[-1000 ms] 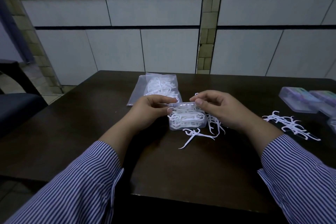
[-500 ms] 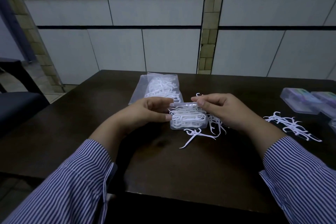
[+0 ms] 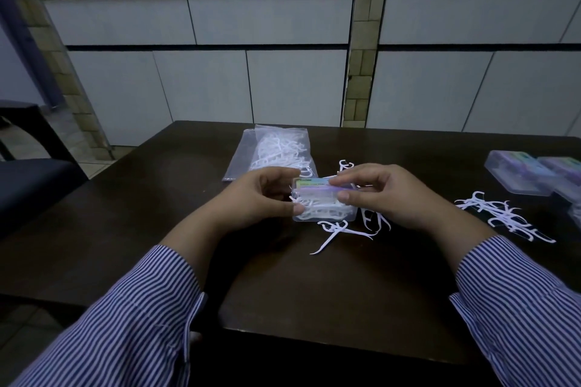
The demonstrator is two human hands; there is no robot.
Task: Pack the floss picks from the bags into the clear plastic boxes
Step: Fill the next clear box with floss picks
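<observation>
Both hands, lid now lowered onto box

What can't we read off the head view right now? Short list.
- Clear box, head view: whether the lid is latched; left hand and right hand cover both ends.
- Pick count in the box: tangled, too small.
- Box label: blurred.
- Bag: open or sealed; its near end is behind the left hand.
- Closed boxes at right: cut off by the frame edge, number unclear.
- Loose picks: overlapping, uncountable.
</observation>
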